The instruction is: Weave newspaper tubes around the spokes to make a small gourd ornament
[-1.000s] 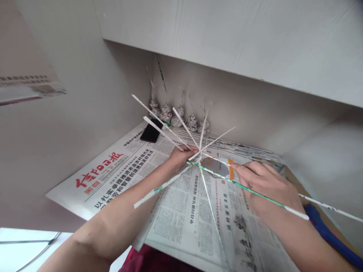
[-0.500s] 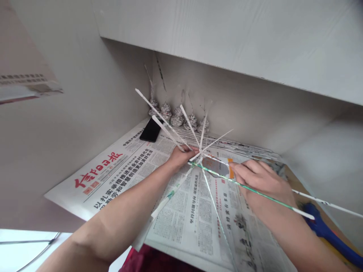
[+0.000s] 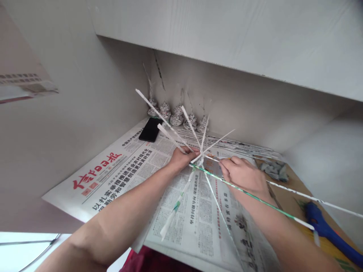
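A star of rolled paper strips spreads out over the newspaper, its spokes crossing at a small woven centre. My left hand pinches the weave at the left of that centre. One long white paper strip runs rightward from the centre, and my right hand is closed on it. A green-and-white paper strip slants down to the right, passing across my right wrist. Other spokes point up, left and toward me.
Several woven paper gourds line the back wall beside a black phone. Behind the star lies a bundle of rolled paper strips. A grey crumpled cloth and a blue-handled tool are at right. A shelf overhangs the newspaper.
My right hand has moved left, closer to the star's centre, uncovering the grey cloth. The spoke pointing toward me at lower left has swung slightly. My left hand stays on the weave.
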`<action>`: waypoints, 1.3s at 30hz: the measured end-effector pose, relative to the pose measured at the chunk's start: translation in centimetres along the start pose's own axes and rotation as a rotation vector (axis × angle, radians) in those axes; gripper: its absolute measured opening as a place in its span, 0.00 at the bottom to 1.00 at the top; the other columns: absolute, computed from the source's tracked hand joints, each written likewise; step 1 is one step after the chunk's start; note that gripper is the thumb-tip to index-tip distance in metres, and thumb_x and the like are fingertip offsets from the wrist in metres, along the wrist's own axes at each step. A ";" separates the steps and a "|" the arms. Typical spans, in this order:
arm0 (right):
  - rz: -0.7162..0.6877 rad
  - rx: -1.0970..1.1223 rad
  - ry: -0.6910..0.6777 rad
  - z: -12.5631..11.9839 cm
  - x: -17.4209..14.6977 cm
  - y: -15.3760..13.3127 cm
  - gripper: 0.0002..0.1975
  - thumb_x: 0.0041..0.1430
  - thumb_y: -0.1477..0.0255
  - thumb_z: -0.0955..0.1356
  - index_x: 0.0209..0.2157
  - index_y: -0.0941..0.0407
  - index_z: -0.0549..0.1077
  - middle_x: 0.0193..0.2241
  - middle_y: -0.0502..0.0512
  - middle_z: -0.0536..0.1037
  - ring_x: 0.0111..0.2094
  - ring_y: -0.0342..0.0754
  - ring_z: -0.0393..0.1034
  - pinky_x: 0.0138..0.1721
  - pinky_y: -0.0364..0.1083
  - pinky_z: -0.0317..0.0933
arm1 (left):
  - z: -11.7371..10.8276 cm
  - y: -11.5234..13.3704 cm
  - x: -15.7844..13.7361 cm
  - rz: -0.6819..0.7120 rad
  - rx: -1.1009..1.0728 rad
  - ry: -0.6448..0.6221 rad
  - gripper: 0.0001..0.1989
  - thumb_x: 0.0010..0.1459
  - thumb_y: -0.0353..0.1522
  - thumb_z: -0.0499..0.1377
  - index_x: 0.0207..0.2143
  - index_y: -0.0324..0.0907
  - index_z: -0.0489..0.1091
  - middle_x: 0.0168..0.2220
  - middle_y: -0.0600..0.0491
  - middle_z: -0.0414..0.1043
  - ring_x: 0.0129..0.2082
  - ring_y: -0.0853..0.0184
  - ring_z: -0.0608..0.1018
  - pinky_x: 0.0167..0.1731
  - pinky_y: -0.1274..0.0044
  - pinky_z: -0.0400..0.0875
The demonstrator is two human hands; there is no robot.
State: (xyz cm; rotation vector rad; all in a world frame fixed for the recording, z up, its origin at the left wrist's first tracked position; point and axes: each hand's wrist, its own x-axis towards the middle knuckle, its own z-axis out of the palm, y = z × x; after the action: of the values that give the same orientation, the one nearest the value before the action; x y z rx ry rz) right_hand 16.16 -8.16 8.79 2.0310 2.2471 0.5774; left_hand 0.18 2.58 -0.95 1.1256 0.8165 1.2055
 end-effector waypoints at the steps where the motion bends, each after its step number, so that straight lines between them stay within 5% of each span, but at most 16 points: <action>1: 0.000 0.000 -0.001 0.1 0.0 0.0 0.11 0.63 0.70 0.60 0.36 0.51 0.74 0.32 0.53 0.74 0.34 0.48 0.67 0.26 0.44 0.47 | 0.0 -0.1 0.0 0.001 0.002 0.001 0.14 0.43 0.35 0.68 0.32 0.35 0.78 0.27 0.49 0.78 0.25 0.69 0.76 0.30 0.78 0.69; 23: -0.043 0.183 0.022 2.0 1.9 -0.4 0.14 0.64 0.69 0.57 0.36 0.52 0.73 0.33 0.52 0.78 0.31 0.47 0.71 0.29 0.45 0.50 | 0.0 -0.5 -0.1 0.039 0.076 0.014 0.15 0.42 0.36 0.68 0.32 0.35 0.77 0.27 0.49 0.78 0.27 0.66 0.78 0.31 0.77 0.71; 39: 0.036 0.581 -0.037 2.4 3.1 -0.2 0.13 0.58 0.69 0.61 0.32 0.53 0.76 0.25 0.49 0.77 0.25 0.45 0.66 0.28 0.43 0.51 | -0.1 -0.5 0.0 0.071 0.127 0.027 0.16 0.43 0.37 0.68 0.33 0.35 0.77 0.29 0.48 0.79 0.29 0.64 0.78 0.32 0.75 0.71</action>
State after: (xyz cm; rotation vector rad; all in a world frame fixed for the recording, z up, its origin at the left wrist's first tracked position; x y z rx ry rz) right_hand 16.23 -4.60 7.11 2.2830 2.5756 -0.1426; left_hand 0.19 2.59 -1.41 1.2531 0.8906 1.2440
